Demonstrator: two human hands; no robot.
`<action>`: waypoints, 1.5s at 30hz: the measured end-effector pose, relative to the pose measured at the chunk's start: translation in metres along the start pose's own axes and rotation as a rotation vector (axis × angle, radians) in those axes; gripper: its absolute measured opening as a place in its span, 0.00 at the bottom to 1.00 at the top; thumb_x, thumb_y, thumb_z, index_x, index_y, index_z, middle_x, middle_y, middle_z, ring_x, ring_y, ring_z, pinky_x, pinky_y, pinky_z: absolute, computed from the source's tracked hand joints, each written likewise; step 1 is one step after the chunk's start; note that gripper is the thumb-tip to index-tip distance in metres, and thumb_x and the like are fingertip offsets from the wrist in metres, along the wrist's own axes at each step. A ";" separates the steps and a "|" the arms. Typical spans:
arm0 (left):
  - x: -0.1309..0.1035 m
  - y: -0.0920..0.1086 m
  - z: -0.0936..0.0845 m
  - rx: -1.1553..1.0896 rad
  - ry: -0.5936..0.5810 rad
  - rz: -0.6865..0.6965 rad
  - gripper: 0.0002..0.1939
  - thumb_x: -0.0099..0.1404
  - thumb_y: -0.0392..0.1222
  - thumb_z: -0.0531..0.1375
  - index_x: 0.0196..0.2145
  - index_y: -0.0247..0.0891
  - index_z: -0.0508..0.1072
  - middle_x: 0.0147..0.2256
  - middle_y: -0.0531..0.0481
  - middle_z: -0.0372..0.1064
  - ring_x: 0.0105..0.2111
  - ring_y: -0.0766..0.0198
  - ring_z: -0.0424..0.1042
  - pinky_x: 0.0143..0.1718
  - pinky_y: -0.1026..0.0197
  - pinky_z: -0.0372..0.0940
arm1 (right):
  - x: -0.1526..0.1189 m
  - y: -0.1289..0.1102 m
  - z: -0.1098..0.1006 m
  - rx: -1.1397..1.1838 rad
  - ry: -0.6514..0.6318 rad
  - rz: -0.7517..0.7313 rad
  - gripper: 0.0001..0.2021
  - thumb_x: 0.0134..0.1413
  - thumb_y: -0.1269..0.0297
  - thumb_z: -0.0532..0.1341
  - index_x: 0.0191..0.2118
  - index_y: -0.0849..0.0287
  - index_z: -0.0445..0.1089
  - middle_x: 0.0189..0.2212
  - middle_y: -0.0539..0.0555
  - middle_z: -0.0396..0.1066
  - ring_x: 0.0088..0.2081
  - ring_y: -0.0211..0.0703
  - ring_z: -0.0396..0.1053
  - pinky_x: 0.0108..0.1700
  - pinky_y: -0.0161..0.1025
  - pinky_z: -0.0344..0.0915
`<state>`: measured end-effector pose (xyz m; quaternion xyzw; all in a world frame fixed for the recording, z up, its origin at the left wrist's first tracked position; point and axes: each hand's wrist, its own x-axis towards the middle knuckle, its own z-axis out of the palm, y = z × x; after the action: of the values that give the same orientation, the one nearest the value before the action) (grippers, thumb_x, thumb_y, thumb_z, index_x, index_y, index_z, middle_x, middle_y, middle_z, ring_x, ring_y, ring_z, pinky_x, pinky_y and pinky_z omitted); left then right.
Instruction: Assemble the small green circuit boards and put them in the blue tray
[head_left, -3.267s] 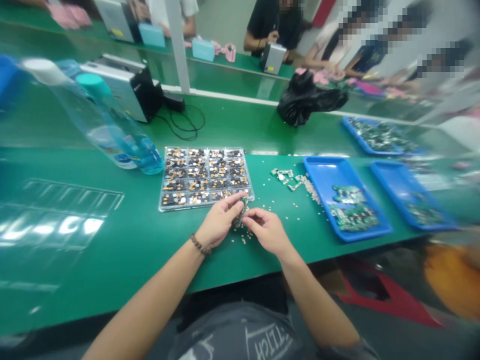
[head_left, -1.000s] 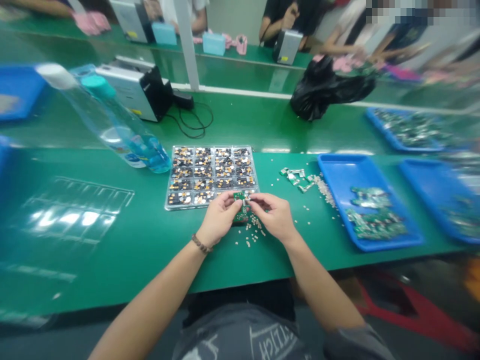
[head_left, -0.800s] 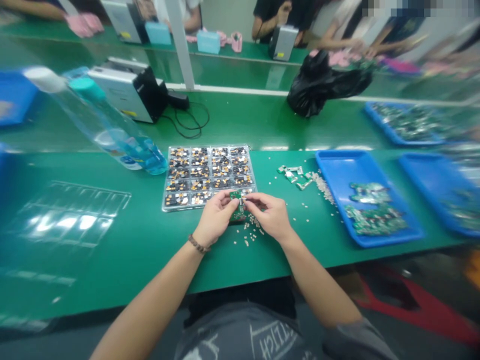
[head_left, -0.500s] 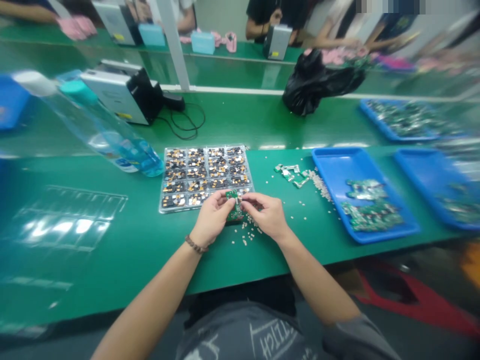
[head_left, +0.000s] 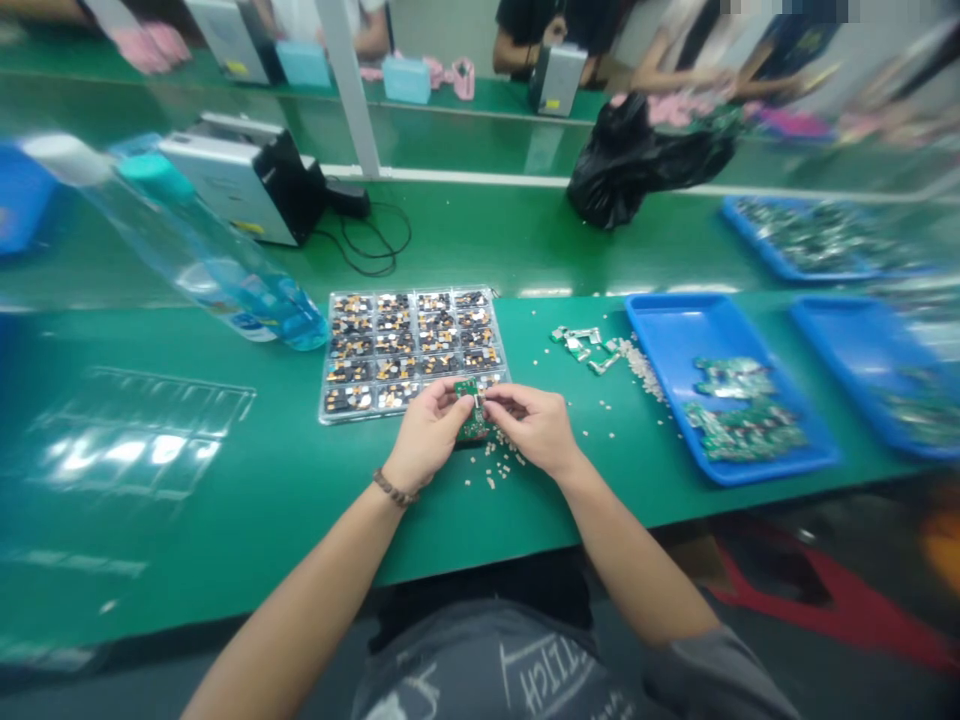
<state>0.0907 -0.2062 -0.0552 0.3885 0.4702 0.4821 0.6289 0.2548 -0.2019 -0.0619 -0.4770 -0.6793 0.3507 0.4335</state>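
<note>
My left hand [head_left: 426, 432] grips a small green circuit board [head_left: 470, 424] between thumb and fingers, in front of the compartment tray. My right hand [head_left: 538, 428] is closed in a pinch at the board's right edge; whatever its fingertips hold is too small to make out. Right behind the hands lies a clear plastic tray [head_left: 412, 357], its compartments filled with small black, orange and silver parts. Tiny pale pieces [head_left: 495, 468] are scattered on the green table below the board and to its right.
To the right sit a blue tray [head_left: 679, 330] with circuit boards and another blue tray [head_left: 825, 330]. Board scraps [head_left: 585, 345] lie nearer. Two bottles [head_left: 225, 270] and a grey device [head_left: 236, 180] stand left, a clear lid [head_left: 142, 440] before them. A black bag [head_left: 611, 175] is behind.
</note>
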 end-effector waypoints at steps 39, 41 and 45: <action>-0.003 0.003 0.001 0.182 -0.020 0.091 0.16 0.59 0.45 0.63 0.43 0.36 0.69 0.40 0.46 0.73 0.39 0.62 0.73 0.39 0.63 0.68 | -0.004 0.005 0.005 0.120 -0.002 0.099 0.10 0.53 0.59 0.64 0.40 0.56 0.75 0.35 0.53 0.77 0.33 0.43 0.76 0.38 0.40 0.74; -0.003 0.004 0.002 0.174 -0.013 0.084 0.16 0.59 0.45 0.63 0.43 0.36 0.70 0.39 0.47 0.73 0.38 0.62 0.73 0.38 0.63 0.69 | -0.004 0.006 0.005 0.131 -0.005 0.104 0.10 0.54 0.59 0.64 0.41 0.56 0.75 0.35 0.53 0.77 0.33 0.43 0.76 0.38 0.40 0.74; -0.004 0.006 0.003 0.162 -0.002 0.076 0.16 0.58 0.45 0.63 0.42 0.36 0.70 0.39 0.47 0.73 0.37 0.63 0.73 0.37 0.63 0.69 | -0.005 0.005 0.004 0.152 -0.022 0.110 0.10 0.54 0.59 0.63 0.42 0.56 0.74 0.35 0.53 0.77 0.33 0.43 0.75 0.36 0.38 0.73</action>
<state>0.0916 -0.2088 -0.0482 0.4559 0.4921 0.4657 0.5772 0.2532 -0.2050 -0.0689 -0.4757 -0.6282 0.4296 0.4411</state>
